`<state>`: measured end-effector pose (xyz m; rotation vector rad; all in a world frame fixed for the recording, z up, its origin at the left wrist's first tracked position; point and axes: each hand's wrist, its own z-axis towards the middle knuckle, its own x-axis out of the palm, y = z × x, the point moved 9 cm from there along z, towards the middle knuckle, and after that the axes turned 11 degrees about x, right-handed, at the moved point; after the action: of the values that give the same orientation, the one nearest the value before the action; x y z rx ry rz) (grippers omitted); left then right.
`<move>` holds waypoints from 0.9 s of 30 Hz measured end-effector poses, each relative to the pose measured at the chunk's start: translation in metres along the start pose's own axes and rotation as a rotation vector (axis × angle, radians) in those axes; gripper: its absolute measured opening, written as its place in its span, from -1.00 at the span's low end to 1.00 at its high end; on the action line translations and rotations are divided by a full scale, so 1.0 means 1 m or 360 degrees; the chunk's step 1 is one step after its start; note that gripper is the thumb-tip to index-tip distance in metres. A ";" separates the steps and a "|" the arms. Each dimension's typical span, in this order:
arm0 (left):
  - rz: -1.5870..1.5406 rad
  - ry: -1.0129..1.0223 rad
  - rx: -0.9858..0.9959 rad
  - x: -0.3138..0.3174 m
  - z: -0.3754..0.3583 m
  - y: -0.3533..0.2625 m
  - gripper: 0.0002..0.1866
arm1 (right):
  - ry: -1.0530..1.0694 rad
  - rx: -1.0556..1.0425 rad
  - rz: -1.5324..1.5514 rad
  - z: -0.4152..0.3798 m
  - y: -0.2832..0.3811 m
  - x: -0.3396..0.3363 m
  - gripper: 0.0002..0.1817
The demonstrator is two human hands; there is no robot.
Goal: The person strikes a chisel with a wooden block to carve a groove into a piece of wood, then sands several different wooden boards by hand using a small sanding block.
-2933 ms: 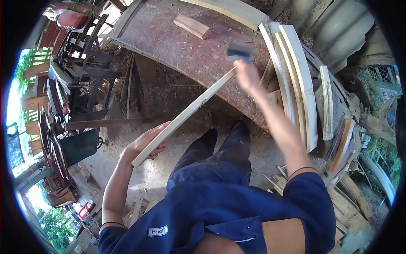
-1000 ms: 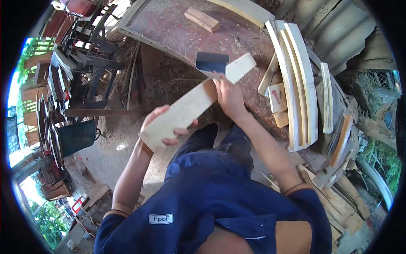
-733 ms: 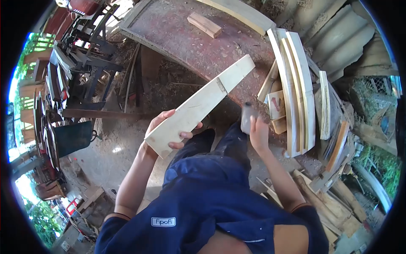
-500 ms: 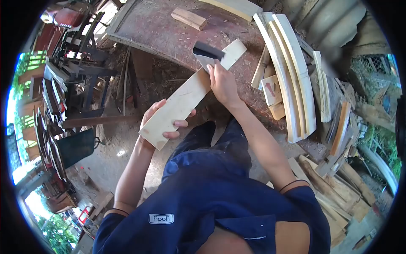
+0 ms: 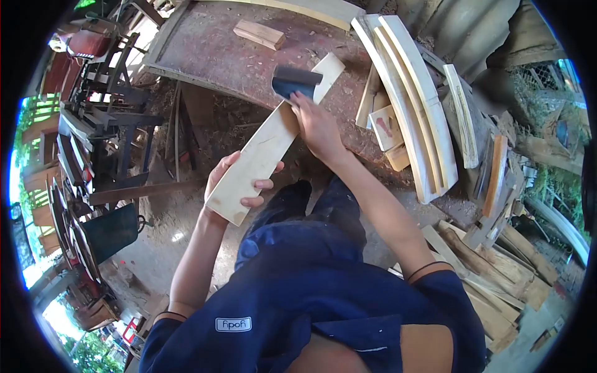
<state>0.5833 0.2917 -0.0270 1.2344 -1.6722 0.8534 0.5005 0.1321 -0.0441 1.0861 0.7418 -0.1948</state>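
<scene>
In my left hand (image 5: 231,185) is the near end of a long pale wooden board (image 5: 258,158), its fingers wrapped round the edges from below. The board slants up and away to the right, its far end over the workbench (image 5: 205,46). My right hand (image 5: 316,126) lies on the board's upper half, pinching a dark, curled sheet of sandpaper (image 5: 297,81). The sheet bends up over the board's face, and the fingers hide part of its lower edge.
A short wood block (image 5: 259,35) lies on the bench among shavings. Long curved wooden pieces (image 5: 413,99) stand at the bench's right side, near a small marked block (image 5: 385,129). Scrap boards (image 5: 479,280) are piled on the lower right; dark frames (image 5: 124,118) stand left.
The bench and surrounding things sit slightly further left in view. The sandpaper's curl has changed shape in my right hand. My left hand keeps its hold on the board.
</scene>
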 end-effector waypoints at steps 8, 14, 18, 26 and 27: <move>-0.0631 0.0160 0.0036 0.017 0.005 0.002 -0.29 | 0.0517 0.0692 -0.0645 -0.104 -0.122 -0.030 -0.78; 0.0222 -0.0183 -0.0297 -0.028 0.002 0.016 -0.27 | 0.0375 0.0492 -0.0083 0.009 -0.070 0.001 -0.63; 0.0224 -0.0264 -0.0220 -0.053 0.000 -0.005 -0.33 | 0.0339 -0.0077 0.0278 -0.064 0.050 0.006 -0.69; 0.0408 -0.0256 -0.0182 -0.065 -0.008 -0.004 -0.29 | 0.0502 0.0362 -0.0011 0.036 -0.096 0.028 -0.61; 0.0703 -0.0370 -0.0206 -0.069 -0.010 -0.004 -0.27 | 0.0545 0.0489 -0.0081 0.056 -0.134 0.038 -0.51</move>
<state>0.5988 0.3252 -0.0858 0.9141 -2.2016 0.8652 0.4890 0.0284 -0.1517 1.4140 1.0713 -0.1715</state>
